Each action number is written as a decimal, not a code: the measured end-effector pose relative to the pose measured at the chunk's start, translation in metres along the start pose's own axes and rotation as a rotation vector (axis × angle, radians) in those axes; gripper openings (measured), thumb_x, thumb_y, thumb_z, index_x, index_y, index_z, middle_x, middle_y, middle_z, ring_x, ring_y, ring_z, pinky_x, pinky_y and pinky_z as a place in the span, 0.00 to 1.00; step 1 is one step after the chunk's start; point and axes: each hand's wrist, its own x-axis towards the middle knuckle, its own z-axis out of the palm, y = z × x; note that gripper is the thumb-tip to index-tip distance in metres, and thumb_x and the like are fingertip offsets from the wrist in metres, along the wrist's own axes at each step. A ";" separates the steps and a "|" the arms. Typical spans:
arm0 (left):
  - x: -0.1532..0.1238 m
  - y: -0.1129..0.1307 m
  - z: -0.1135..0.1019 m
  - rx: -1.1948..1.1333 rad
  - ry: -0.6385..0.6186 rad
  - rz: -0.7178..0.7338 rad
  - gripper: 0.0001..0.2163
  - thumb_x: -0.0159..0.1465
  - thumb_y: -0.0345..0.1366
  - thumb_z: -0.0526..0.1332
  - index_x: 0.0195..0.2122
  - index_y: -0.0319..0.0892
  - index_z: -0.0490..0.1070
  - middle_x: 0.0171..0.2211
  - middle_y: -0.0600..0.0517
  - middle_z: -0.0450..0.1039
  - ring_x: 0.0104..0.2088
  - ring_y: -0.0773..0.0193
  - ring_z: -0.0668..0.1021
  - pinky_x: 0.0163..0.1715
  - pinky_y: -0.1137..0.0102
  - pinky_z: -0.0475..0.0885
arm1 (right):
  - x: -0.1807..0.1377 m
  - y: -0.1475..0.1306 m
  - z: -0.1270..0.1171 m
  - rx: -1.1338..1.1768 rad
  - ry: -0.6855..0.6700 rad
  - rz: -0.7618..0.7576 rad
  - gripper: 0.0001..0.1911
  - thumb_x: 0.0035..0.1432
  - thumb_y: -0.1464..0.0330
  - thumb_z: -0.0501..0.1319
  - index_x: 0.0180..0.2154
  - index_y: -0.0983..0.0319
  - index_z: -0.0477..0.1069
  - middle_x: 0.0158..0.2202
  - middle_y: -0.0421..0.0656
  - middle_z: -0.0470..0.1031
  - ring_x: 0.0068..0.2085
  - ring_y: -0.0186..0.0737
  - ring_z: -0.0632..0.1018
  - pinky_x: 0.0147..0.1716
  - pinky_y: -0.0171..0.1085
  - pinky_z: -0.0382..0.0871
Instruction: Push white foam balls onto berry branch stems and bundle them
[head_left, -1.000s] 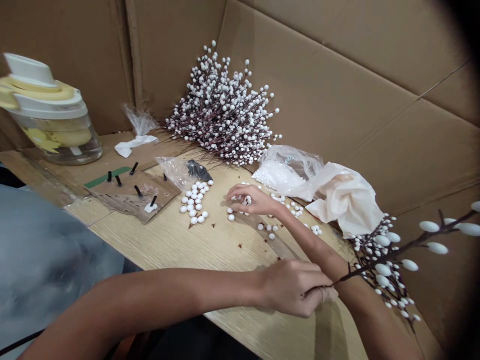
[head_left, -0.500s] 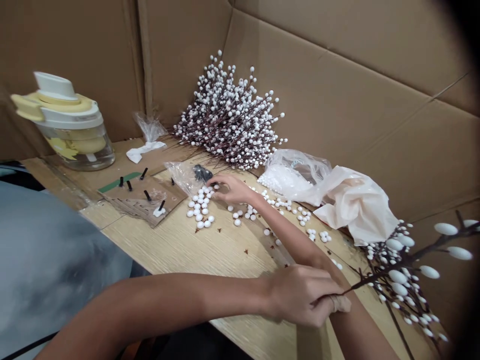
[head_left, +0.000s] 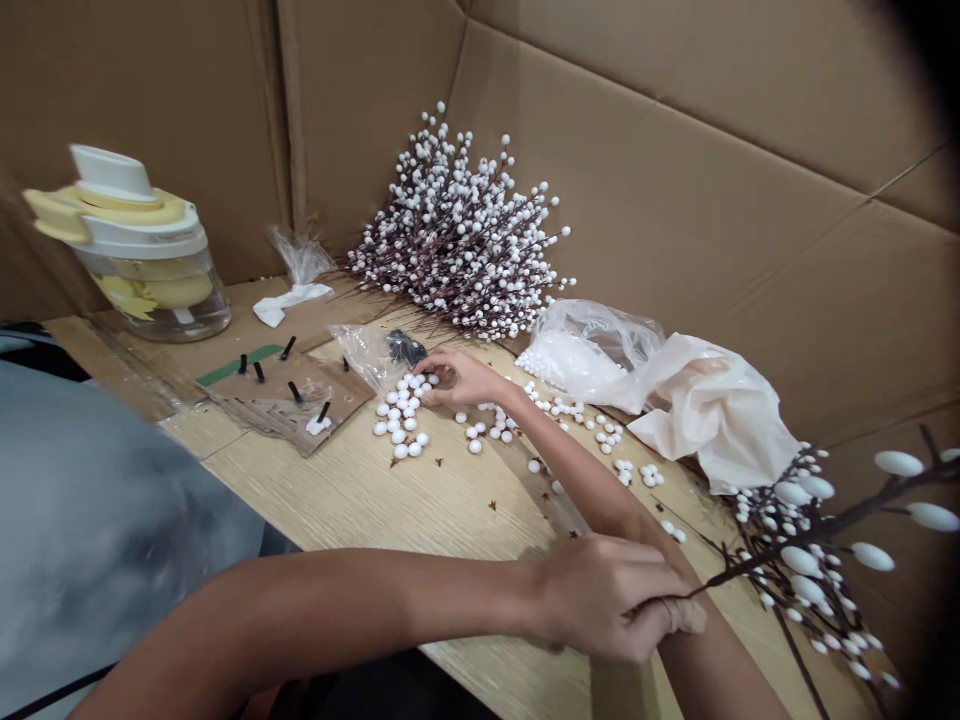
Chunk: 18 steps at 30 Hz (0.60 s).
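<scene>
My left hand (head_left: 619, 600) is closed around the thin dark stem of an artificial berry branch (head_left: 825, 530), which points out to the right with white oval berries along it. It crosses over my right forearm. Farther back, my right hand (head_left: 465, 378) reaches down to a loose cluster of white beads (head_left: 401, 415) on the table. Its thumb and index finger are curved but apart, with white beads at the fingertips. A clear plastic bag (head_left: 364, 350) with something dark (head_left: 406, 347) in it lies just beyond those fingertips.
A large bundle of white-berry stems (head_left: 465, 230) leans at the back. Bags of white beads (head_left: 574, 350) and a crumpled white bag (head_left: 716, 410) lie right. At left stand a yellow-lidded bottle (head_left: 150, 250) and cardboard (head_left: 262, 400) with black pegs. More berry branches (head_left: 825, 610) lie right.
My right hand has shifted only slightly around the beads, its fingertips lower among them. The branch in my left hand has moved a little to the right and down.
</scene>
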 end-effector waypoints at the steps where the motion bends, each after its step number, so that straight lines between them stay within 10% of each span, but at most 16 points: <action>1: 0.000 0.000 0.000 0.003 0.002 -0.003 0.12 0.63 0.29 0.52 0.31 0.35 0.75 0.25 0.49 0.76 0.28 0.67 0.76 0.30 0.75 0.72 | 0.000 -0.001 0.000 0.009 0.006 0.007 0.19 0.48 0.64 0.66 0.44 0.63 0.71 0.42 0.45 0.67 0.37 0.36 0.69 0.38 0.37 0.66; 18: 0.001 0.000 0.000 -0.032 0.134 0.048 0.13 0.62 0.29 0.53 0.29 0.34 0.76 0.24 0.50 0.75 0.24 0.69 0.74 0.26 0.76 0.70 | -0.001 0.000 0.016 0.150 0.072 0.072 0.18 0.49 0.59 0.63 0.37 0.66 0.71 0.33 0.43 0.71 0.32 0.33 0.69 0.33 0.34 0.63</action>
